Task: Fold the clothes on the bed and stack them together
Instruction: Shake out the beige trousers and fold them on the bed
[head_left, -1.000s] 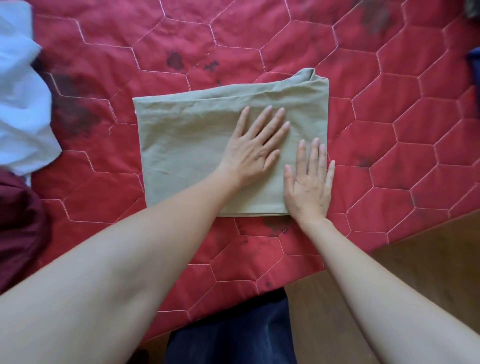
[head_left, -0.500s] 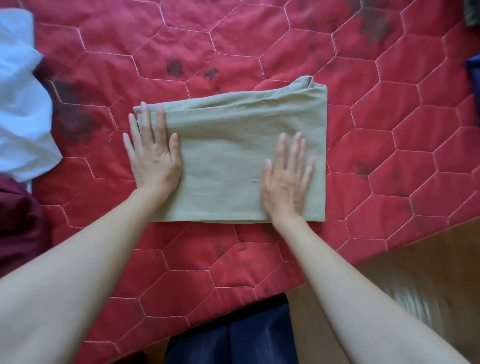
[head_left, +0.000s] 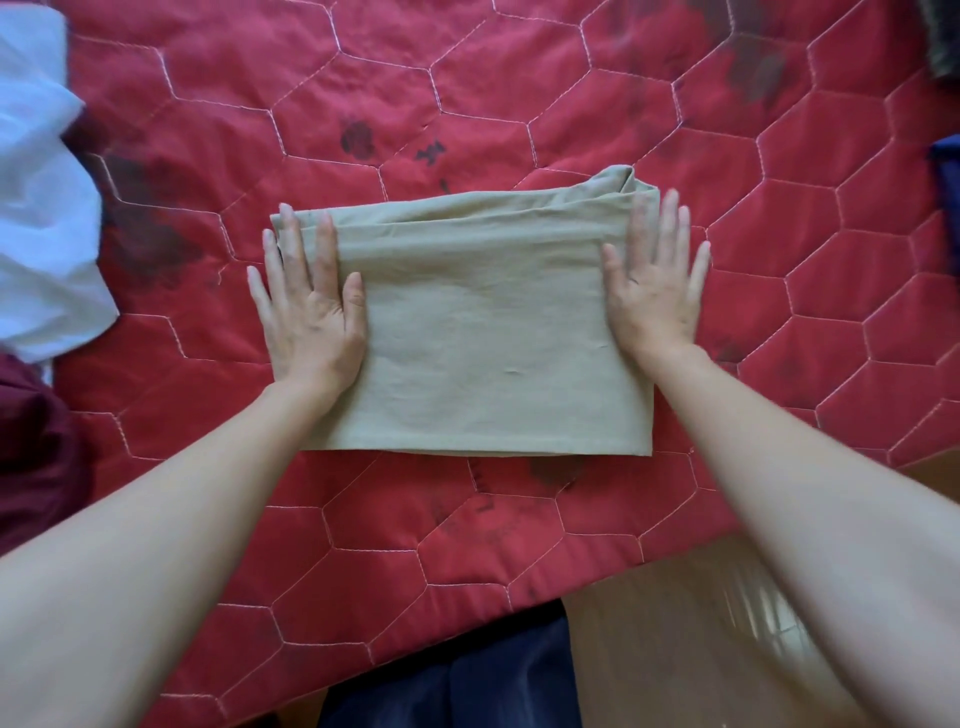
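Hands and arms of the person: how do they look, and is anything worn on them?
Both forearms are bare up to the frame edge: no sleeves show. The left hand and the right hand wear no gloves, and no watch or bracelet shows at either wrist. Whether a ring is worn cannot be told. The fingernails are short.

A bedroom in a home. A bed takes up most of the view, covered by a red quilt (head_left: 519, 93) stitched in hexagons and marked with dark stains. Loose clothes lie on it: a white garment (head_left: 41, 234) at 9 o'clock, a maroon one (head_left: 36, 447) below it. A wooden floor (head_left: 675, 649) shows at 5 o'clock.
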